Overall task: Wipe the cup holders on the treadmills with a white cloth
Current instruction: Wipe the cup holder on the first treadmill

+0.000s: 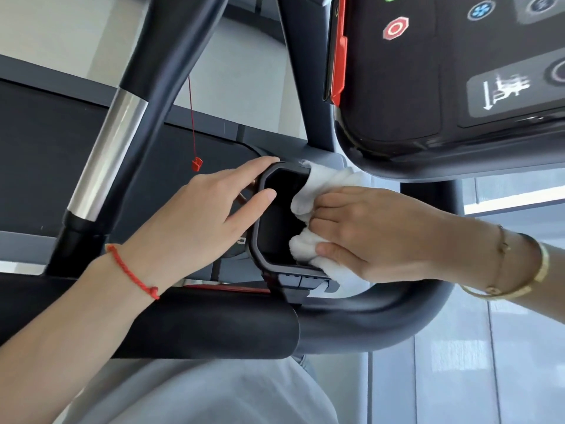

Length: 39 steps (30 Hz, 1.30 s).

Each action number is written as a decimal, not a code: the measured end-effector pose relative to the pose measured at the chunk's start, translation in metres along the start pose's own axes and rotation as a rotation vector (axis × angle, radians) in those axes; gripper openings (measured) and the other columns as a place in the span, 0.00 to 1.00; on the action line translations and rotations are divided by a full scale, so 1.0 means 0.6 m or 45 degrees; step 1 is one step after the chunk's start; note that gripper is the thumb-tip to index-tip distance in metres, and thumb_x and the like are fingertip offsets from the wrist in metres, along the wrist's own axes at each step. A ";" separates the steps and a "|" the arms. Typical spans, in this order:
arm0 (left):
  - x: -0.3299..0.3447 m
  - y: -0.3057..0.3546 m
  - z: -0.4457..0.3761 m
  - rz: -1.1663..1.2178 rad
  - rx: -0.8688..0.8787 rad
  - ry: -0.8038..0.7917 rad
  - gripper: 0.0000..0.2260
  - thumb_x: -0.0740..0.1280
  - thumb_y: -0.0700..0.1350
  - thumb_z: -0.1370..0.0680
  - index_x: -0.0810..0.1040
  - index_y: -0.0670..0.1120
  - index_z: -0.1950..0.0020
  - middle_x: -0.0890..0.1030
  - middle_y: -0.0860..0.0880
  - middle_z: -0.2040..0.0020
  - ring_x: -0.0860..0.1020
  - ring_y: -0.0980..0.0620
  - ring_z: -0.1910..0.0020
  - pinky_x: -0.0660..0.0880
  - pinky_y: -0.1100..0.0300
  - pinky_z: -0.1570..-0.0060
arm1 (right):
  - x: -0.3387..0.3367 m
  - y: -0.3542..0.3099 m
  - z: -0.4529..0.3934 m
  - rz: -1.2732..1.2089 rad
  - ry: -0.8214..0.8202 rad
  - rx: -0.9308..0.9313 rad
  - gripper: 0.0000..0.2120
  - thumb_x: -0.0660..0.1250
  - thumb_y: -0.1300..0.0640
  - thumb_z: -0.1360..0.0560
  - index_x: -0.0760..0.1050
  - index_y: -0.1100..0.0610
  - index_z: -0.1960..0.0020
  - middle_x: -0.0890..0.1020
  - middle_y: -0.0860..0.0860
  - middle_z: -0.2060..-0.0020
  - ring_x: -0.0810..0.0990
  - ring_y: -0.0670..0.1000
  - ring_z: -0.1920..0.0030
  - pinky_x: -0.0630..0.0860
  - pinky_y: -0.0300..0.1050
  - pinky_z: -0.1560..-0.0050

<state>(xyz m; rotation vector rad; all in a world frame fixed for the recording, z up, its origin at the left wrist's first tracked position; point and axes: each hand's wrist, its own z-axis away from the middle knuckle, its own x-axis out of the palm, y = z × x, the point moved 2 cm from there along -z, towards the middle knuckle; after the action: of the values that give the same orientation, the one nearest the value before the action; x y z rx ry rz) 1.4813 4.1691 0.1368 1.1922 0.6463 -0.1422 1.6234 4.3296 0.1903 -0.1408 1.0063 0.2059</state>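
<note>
A black, angular cup holder (269, 249) hangs at the treadmill's left side, below the console. My left hand (195, 215) grips its left rim, thumb on the edge and fingers around the outside. My right hand (360, 234) presses a bunched white cloth (324, 185) against the holder's right rim and inner wall. Part of the cloth drapes over the rim and shows below my right hand too. The bottom of the holder is dark and hidden.
The treadmill console (443, 71) with a red stop button (396, 28) sits at the upper right. A red safety clip (197, 164) dangles on a cord. A handrail with a silver section (107, 154) slants at the left, and a curved black front bar (367, 310) runs below the holder.
</note>
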 end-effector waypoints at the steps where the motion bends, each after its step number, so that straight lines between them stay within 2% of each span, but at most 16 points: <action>1: 0.001 0.000 0.001 0.004 -0.003 0.007 0.23 0.52 0.64 0.20 0.60 0.65 0.24 0.79 0.60 0.42 0.80 0.57 0.50 0.77 0.52 0.42 | 0.001 0.002 -0.003 0.002 0.001 -0.020 0.24 0.42 0.45 0.17 0.75 0.54 0.46 0.80 0.47 0.49 0.72 0.52 0.40 0.63 0.45 0.30; 6: 0.000 -0.002 0.000 -0.003 0.003 0.003 0.23 0.52 0.64 0.20 0.61 0.65 0.24 0.80 0.59 0.44 0.81 0.56 0.53 0.77 0.53 0.44 | -0.005 0.013 0.021 0.024 0.033 -0.061 0.24 0.43 0.46 0.16 0.75 0.56 0.44 0.79 0.49 0.47 0.72 0.54 0.38 0.62 0.47 0.29; 9: -0.002 -0.005 -0.002 0.007 0.002 0.000 0.24 0.52 0.65 0.21 0.61 0.65 0.25 0.79 0.59 0.42 0.80 0.57 0.48 0.76 0.52 0.40 | 0.005 0.007 0.039 -0.003 0.086 -0.035 0.19 0.49 0.47 0.16 0.74 0.58 0.42 0.78 0.52 0.46 0.73 0.57 0.39 0.64 0.50 0.31; 12: -0.002 -0.003 -0.003 0.001 0.004 0.006 0.24 0.53 0.64 0.21 0.62 0.64 0.25 0.78 0.60 0.39 0.78 0.59 0.43 0.75 0.53 0.38 | 0.008 -0.009 0.047 -0.138 0.172 0.023 0.17 0.53 0.49 0.17 0.75 0.58 0.44 0.78 0.52 0.47 0.74 0.56 0.43 0.67 0.49 0.34; 16: -0.002 -0.002 -0.002 -0.021 0.010 0.022 0.24 0.53 0.63 0.20 0.61 0.64 0.24 0.78 0.60 0.40 0.79 0.59 0.47 0.75 0.55 0.40 | 0.007 -0.032 0.033 -0.162 0.075 0.113 0.21 0.47 0.47 0.17 0.75 0.56 0.44 0.79 0.49 0.50 0.74 0.53 0.46 0.66 0.44 0.37; 19: -0.001 -0.004 -0.001 -0.010 0.017 0.030 0.24 0.54 0.63 0.20 0.61 0.63 0.23 0.78 0.60 0.38 0.77 0.60 0.43 0.73 0.60 0.39 | 0.006 -0.044 0.011 -0.324 0.057 0.150 0.24 0.42 0.45 0.18 0.74 0.56 0.45 0.79 0.49 0.52 0.74 0.52 0.47 0.64 0.43 0.39; 22: 0.001 -0.005 -0.002 0.015 0.020 0.036 0.24 0.54 0.62 0.20 0.62 0.63 0.24 0.78 0.60 0.38 0.77 0.61 0.42 0.73 0.58 0.38 | 0.005 -0.055 -0.009 -0.625 0.090 0.192 0.21 0.43 0.43 0.19 0.69 0.54 0.51 0.75 0.46 0.59 0.70 0.48 0.56 0.63 0.41 0.47; 24: 0.002 -0.007 -0.002 0.033 0.023 0.038 0.23 0.54 0.62 0.20 0.62 0.64 0.24 0.79 0.60 0.40 0.78 0.59 0.45 0.75 0.56 0.40 | 0.006 -0.061 -0.020 -0.680 0.096 0.231 0.20 0.45 0.44 0.18 0.70 0.55 0.50 0.74 0.46 0.61 0.68 0.48 0.58 0.61 0.40 0.50; 26: 0.004 -0.010 -0.004 0.039 0.027 0.044 0.22 0.54 0.62 0.20 0.62 0.65 0.25 0.79 0.60 0.42 0.79 0.58 0.47 0.75 0.61 0.47 | 0.007 -0.064 -0.023 -0.659 0.087 0.255 0.20 0.45 0.46 0.17 0.71 0.56 0.48 0.76 0.48 0.60 0.70 0.50 0.58 0.61 0.41 0.51; 28: 0.006 -0.011 -0.004 0.026 0.022 0.046 0.22 0.55 0.62 0.20 0.63 0.66 0.25 0.79 0.60 0.44 0.80 0.57 0.49 0.71 0.67 0.56 | 0.003 -0.065 -0.016 -0.604 0.052 0.261 0.20 0.43 0.45 0.17 0.69 0.55 0.50 0.77 0.50 0.59 0.73 0.52 0.57 0.64 0.43 0.51; 30: 0.005 -0.010 -0.004 0.028 0.023 0.037 0.22 0.55 0.61 0.20 0.64 0.66 0.25 0.79 0.59 0.46 0.80 0.56 0.50 0.73 0.65 0.55 | -0.004 -0.063 -0.004 -0.497 0.058 0.245 0.23 0.41 0.44 0.19 0.70 0.54 0.52 0.78 0.50 0.60 0.75 0.54 0.58 0.68 0.46 0.51; 32: 0.003 -0.010 -0.004 0.035 0.028 0.033 0.22 0.56 0.61 0.20 0.64 0.66 0.26 0.79 0.60 0.45 0.79 0.58 0.47 0.74 0.64 0.50 | -0.006 -0.057 0.007 -0.437 0.072 0.219 0.22 0.42 0.44 0.18 0.70 0.53 0.53 0.77 0.49 0.62 0.75 0.53 0.60 0.66 0.44 0.54; 35: 0.003 -0.013 -0.004 0.025 0.015 0.041 0.22 0.55 0.63 0.21 0.64 0.66 0.26 0.78 0.62 0.45 0.78 0.60 0.47 0.69 0.74 0.56 | -0.004 -0.048 0.017 -0.387 0.034 0.164 0.18 0.46 0.45 0.18 0.68 0.53 0.55 0.74 0.47 0.65 0.69 0.49 0.62 0.59 0.40 0.58; 37: 0.004 -0.013 -0.004 0.018 0.010 0.041 0.22 0.55 0.63 0.21 0.63 0.67 0.26 0.78 0.62 0.46 0.80 0.54 0.51 0.69 0.73 0.58 | -0.002 -0.039 0.024 -0.354 0.067 0.129 0.15 0.52 0.46 0.18 0.68 0.54 0.56 0.72 0.46 0.65 0.64 0.46 0.62 0.55 0.36 0.56; 39: 0.004 -0.012 -0.003 0.016 0.014 0.045 0.22 0.55 0.63 0.20 0.63 0.67 0.25 0.78 0.60 0.47 0.81 0.48 0.54 0.72 0.68 0.57 | 0.001 -0.033 0.028 -0.352 0.100 0.102 0.15 0.54 0.46 0.18 0.70 0.54 0.55 0.72 0.46 0.64 0.66 0.47 0.61 0.55 0.34 0.54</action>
<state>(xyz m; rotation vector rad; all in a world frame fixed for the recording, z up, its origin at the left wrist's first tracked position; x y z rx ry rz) 1.4791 4.1686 0.1293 1.2118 0.6690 -0.1145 1.6420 4.3140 0.1990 -0.2145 1.0597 -0.0924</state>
